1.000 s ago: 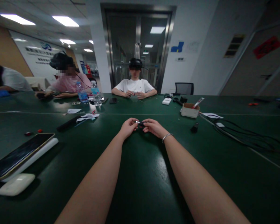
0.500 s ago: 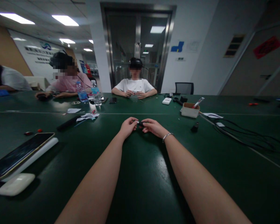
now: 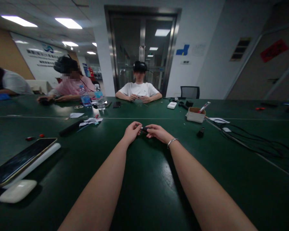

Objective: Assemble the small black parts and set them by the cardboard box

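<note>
Over the dark green table [image 3: 149,179], my two hands meet near the middle of the view. A small black object [image 3: 144,129] with a bright metallic left end lies between them. My right hand [image 3: 157,132], with a silver bracelet at its wrist, pinches the black part. The fingers of my left hand [image 3: 133,132] are closed at the metallic end; whether they grip that end or something tiny beside it is too small to tell. A black piece [image 3: 200,132] stands on the table to the right.
At left are a phone [image 3: 24,160], a white case [image 3: 18,191], a black pouch [image 3: 71,127] and crumpled paper [image 3: 90,121]. Bottles [image 3: 100,99] stand farther back. A small box [image 3: 196,115] and cables [image 3: 257,138] are at right. People sit across and at left.
The view has shifted slightly. My hands stay together around the black object, with only a slight change in its tilt.
</note>
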A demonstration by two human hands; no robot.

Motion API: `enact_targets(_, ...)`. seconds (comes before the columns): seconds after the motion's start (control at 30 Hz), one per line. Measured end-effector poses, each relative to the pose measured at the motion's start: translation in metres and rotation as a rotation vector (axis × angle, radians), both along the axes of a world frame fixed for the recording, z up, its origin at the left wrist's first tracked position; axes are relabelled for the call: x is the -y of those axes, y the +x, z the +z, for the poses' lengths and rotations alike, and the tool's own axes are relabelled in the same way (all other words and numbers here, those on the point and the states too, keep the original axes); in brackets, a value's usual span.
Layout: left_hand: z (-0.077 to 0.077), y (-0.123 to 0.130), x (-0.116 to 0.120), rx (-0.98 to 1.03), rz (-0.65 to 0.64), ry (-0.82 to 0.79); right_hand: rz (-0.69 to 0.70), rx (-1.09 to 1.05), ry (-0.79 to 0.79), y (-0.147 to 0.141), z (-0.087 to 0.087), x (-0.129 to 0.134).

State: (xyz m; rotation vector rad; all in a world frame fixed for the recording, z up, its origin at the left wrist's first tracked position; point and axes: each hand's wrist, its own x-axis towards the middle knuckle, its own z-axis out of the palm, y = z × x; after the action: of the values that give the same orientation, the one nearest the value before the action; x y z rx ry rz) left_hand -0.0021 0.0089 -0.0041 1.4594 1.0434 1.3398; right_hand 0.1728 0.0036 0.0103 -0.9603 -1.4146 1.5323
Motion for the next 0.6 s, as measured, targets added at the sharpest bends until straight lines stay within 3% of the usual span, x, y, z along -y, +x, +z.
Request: enact_targets(0.6,-0.0018,-0.0027,-0.0014,-0.042,-0.003,0.045,0.011,0.031,0.101,0.0012,-0.0062,-0.0033)
